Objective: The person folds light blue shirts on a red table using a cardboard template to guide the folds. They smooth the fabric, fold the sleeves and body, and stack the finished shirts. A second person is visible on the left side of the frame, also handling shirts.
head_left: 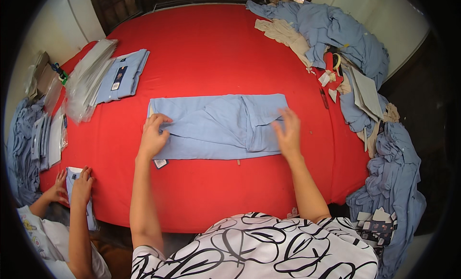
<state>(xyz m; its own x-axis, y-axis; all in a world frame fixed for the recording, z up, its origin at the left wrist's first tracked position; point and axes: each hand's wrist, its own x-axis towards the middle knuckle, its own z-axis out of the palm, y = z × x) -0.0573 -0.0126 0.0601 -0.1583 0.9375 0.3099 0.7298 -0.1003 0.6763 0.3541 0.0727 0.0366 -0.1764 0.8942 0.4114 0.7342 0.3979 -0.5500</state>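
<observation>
In front of me a light blue shirt [206, 128] lies folded into a wide flat strip, with creased layers across its middle and right. My left hand [154, 136] rests at the strip's left end, its thumb and fingers apart. At the right end is my right hand [289, 135], fingers spread and curved over the cloth's edge. Neither hand visibly grips the fabric. A small white and dark tag [161, 163] pokes out below the shirt's lower left edge, close to my left wrist.
A red-covered table [201, 53] carries everything. Toward the far left lie a folded blue shirt [122, 76] and clear plastic sleeves [89, 77]. Crumpled blue garments [331, 32] line the right side, with tape [336, 63] beside them. A co-worker's hands [82, 183] handle blue cloth at lower left.
</observation>
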